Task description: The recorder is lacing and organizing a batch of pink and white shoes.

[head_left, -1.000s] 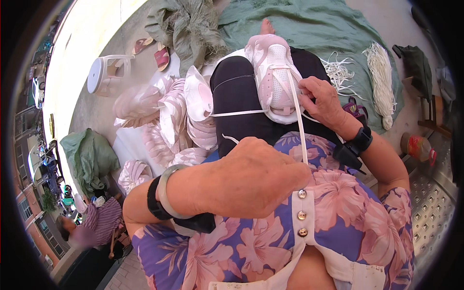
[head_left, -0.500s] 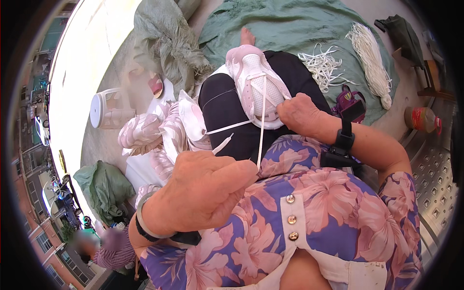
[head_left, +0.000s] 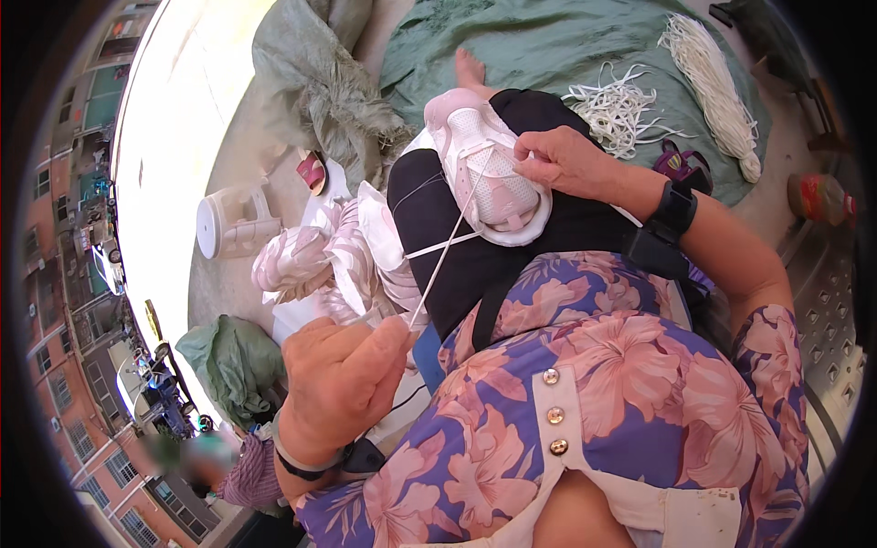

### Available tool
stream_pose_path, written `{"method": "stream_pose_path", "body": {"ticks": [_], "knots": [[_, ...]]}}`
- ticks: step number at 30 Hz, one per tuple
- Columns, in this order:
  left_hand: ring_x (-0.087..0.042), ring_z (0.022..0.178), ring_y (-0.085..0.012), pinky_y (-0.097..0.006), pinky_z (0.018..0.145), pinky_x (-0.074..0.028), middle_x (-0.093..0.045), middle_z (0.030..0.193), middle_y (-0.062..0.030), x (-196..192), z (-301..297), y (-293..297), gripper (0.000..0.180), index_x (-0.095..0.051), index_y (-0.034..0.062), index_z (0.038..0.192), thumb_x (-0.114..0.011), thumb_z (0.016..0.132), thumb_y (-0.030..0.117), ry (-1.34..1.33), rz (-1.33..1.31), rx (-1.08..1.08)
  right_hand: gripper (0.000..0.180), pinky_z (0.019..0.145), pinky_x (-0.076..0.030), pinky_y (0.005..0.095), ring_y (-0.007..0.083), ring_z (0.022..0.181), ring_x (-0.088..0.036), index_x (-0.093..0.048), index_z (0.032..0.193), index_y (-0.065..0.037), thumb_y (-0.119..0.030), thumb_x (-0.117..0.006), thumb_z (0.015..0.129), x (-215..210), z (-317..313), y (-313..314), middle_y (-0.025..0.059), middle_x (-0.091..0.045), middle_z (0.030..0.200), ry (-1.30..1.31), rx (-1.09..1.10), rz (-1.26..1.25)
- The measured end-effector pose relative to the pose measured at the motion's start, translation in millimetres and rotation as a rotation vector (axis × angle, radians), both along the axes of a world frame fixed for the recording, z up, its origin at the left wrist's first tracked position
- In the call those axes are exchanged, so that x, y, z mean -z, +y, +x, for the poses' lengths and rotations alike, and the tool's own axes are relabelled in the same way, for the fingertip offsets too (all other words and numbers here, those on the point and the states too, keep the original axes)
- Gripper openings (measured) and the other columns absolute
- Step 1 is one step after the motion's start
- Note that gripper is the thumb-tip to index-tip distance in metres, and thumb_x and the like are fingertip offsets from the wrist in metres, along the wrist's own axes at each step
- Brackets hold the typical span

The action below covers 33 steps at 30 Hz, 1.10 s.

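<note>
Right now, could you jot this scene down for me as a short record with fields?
left hand: holding a white lace, drawn taut from the shoe
right hand: at the shoe's right side; grip unclear
shoe: pink and white, resting on black trousers
on green sheet: loose white laces, long white bundle
to the left: pink-and-white footwear pile, white stool

I can read no words, numbers or signs anywhere before me; the plastic bottle (head_left: 833, 199) past the right edge of the green sheet (head_left: 548, 41) wears a reddish label (head_left: 809, 194), but it is too blurred for me to make out any lettering.
</note>
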<state>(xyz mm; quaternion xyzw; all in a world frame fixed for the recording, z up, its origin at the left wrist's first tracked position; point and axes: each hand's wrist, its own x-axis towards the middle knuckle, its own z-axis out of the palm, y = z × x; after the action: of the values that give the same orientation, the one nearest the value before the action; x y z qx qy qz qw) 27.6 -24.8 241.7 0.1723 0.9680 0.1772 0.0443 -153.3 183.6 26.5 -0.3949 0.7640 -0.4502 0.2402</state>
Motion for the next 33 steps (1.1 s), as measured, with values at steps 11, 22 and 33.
{"method": "stream_pose_path", "body": {"ticks": [11,22,33], "knots": [[-0.041,0.044,-0.0137,-0.028,0.043,-0.026,-0.041,0.056,0.0007,1,-9,-9,0.026,-0.063,0.0008,0.092,-0.07,0.067,0.001,0.481,-0.407,0.077,0.007,0.057,-0.048,0.0398,0.0307,0.067,-0.062,-0.054,0.079,-0.006,-0.013,-0.055,0.077,-4,-16,-60,0.0138,-0.06,0.068,0.737,-0.049,0.272],[-0.043,0.046,-0.021,-0.033,0.045,-0.032,-0.045,0.057,-0.0036,105,84,-115,0.025,-0.06,0.0058,0.098,-0.068,0.074,0.006,0.345,-0.428,-0.138,0.027,0.057,-0.042,0.0319,0.0263,0.065,-0.058,-0.057,0.097,-0.003,-0.017,-0.063,0.075,-10,-36,6,0.0149,-0.057,0.07,-0.02,-0.193,0.113],[-0.057,0.064,-0.0346,-0.04,0.055,-0.045,-0.059,0.074,-0.0157,164,219,-186,0.015,-0.059,0.0041,0.089,-0.049,0.09,0.016,0.126,-0.536,-0.899,0.015,0.073,-0.045,0.0328,0.0274,0.082,-0.057,-0.06,0.097,0.0,-0.006,-0.058,0.083,-35,-69,221,0.0125,-0.062,0.088,0.634,0.16,0.362]]}}
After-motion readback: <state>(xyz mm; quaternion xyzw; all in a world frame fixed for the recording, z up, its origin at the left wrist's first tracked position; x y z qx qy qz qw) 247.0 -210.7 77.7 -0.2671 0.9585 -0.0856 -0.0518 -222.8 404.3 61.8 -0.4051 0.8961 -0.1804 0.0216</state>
